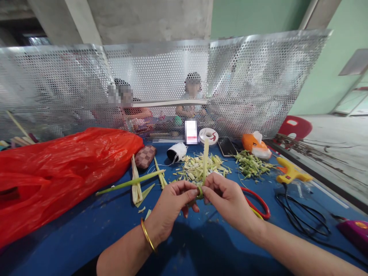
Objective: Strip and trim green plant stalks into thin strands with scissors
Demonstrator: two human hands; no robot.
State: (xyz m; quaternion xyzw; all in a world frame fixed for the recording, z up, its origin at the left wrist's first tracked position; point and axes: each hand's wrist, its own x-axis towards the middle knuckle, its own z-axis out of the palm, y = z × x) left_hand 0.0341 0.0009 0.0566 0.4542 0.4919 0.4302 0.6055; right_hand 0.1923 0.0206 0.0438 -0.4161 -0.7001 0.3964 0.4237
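Both my hands meet over the blue table and pinch a narrow pale-green leaf strip (206, 159). Its lower part is curled into a small green loop between my fingertips, while the long end stands upright. My left hand (175, 201), with a gold bangle (148, 234) at the wrist, grips the loop from the left between thumb and forefinger. From the right, my right hand (225, 193) pinches the strip where it rises. Fingers hide part of the loop. Just beyond lies a heap of leaf clippings (192, 166); a long green stalk (132, 182) lies to the left.
A red plastic bag (71, 172) covers the left side. Thread spool (176, 152), ribbon roll (208, 136), phone (227, 147) and tissue pack (255, 145) stand behind. Right are red-handled scissors (266, 212) and a corded yellow glue gun (293, 171). People sit beyond a perforated screen (161, 73).
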